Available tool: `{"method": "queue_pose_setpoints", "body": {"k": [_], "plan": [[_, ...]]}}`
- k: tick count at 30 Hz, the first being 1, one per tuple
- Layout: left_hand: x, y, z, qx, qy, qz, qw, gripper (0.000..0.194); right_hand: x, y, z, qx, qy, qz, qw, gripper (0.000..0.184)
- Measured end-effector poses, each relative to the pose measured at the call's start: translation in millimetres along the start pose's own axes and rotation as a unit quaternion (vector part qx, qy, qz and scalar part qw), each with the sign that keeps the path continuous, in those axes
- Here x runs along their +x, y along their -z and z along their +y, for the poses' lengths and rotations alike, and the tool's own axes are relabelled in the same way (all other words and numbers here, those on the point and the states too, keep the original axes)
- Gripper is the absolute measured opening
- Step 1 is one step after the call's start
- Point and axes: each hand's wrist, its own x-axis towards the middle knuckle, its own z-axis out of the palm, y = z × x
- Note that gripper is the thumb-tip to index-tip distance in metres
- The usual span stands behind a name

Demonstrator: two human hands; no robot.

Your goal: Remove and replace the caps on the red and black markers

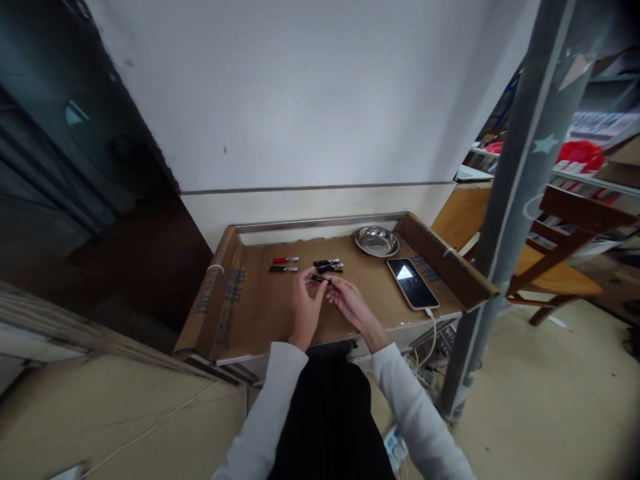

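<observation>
Over the middle of the cardboard-covered table, my left hand and my right hand hold a slim black pen between them, pinched in the fingertips of both. Just beyond the fingers lie several more black pens with pale ends, close together. To the left of my hands, a red pen lies parallel to another black pen, a small gap apart. The pens are too small to make out their exact type.
A round steel dish stands at the back right of the table. A phone with a white charging cable lies at the right. Raised cardboard sides edge the table; a grey post and wooden chair stand beyond.
</observation>
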Motion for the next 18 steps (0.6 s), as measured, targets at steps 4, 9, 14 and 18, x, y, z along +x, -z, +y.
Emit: {"method": "queue_pose_setpoints", "body": {"k": [4,9,14,18], "plan": [[1.1,-13.4,8.0,-0.009,-0.028,-0.028,0.999,0.032,2.1,7.5,1.6,0.077,-0.04,-0.014,0.996,0.019],[8.1,-10.5,14.0,-0.038,-0.035,-0.102,0.993,0.031,4.1,15.5,2.8,0.052,-0.076,-0.051,0.994,0.026],[15.1,-3.0,11.5,-0.101,0.028,-0.043,0.994,0.033,6.3,23.4,-6.7,0.106,-0.1,-0.055,0.988,0.019],[20.0,2.0,2.7,-0.135,0.073,0.018,0.988,0.031,7.5,29.6,-11.5,0.1,-0.097,-0.069,0.988,0.022]]}}
